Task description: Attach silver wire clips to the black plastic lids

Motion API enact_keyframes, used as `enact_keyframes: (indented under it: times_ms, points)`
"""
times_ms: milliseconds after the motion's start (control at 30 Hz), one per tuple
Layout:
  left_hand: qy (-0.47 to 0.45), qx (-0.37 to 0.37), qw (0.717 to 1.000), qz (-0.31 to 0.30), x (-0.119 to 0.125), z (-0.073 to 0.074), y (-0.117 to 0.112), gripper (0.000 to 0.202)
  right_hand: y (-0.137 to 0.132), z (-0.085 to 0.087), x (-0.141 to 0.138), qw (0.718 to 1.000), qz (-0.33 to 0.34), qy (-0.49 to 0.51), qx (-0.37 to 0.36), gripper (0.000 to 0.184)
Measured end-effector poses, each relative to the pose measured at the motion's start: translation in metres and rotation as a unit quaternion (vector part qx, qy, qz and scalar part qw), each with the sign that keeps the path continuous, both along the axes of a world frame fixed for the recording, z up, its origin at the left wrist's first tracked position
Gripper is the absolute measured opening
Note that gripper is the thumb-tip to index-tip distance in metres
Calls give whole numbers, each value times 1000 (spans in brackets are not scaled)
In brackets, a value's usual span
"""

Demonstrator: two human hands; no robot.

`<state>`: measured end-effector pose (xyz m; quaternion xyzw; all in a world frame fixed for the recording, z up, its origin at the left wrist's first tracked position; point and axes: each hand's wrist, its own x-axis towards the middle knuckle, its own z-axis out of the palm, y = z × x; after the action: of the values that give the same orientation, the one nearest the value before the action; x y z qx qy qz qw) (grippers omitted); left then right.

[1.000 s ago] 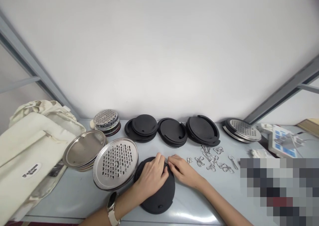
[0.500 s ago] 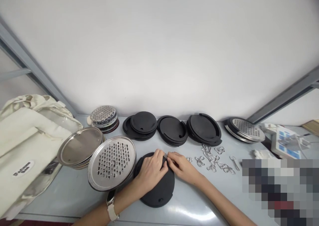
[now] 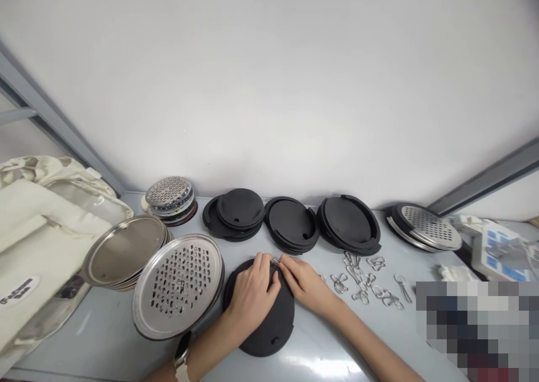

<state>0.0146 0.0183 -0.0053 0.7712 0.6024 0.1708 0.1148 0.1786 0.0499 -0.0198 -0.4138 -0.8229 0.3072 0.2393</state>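
Observation:
A black round disc (image 3: 269, 320) lies flat on the grey table in front of me. My left hand (image 3: 251, 296) rests on top of it, fingers curled toward its far edge. My right hand (image 3: 304, 283) comes in from the right, and its fingertips meet the left hand's at the disc's rim. Between the fingertips of both hands sits a small metal clip (image 3: 275, 262), pinched at the disc's edge. Just left of the disc lies a perforated steel plate (image 3: 179, 283).
Stacks of black discs (image 3: 236, 213) (image 3: 292, 223) (image 3: 349, 223) line the wall. Loose wire clips (image 3: 364, 278) lie to the right. Plain steel plates (image 3: 124, 251), small perforated discs (image 3: 169, 196), another perforated stack (image 3: 423, 226), a cream bag (image 3: 37, 241) and a device (image 3: 501, 247) surround them.
The view has shifted slightly, so everything sits a little lower and to the left. Both hands stay pinched together at the far edge of the black disc.

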Motion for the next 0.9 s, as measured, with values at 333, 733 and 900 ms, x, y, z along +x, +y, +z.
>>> enact_keyframes:
  times_ms: [333, 733, 900]
  points:
    - [20, 2, 1000, 19, 2, 0, -1, 4, 3, 3, -3, 1000, 1, -12, -4, 24]
    - [16, 12, 1000, -2, 0, -1, 0, 10, 4, 1, 1, 999, 22, -22, 7, 23]
    - [26, 20, 999, -1, 0, -2, 0, 10, 3, 0, 2, 999, 19, -26, 4, 23]
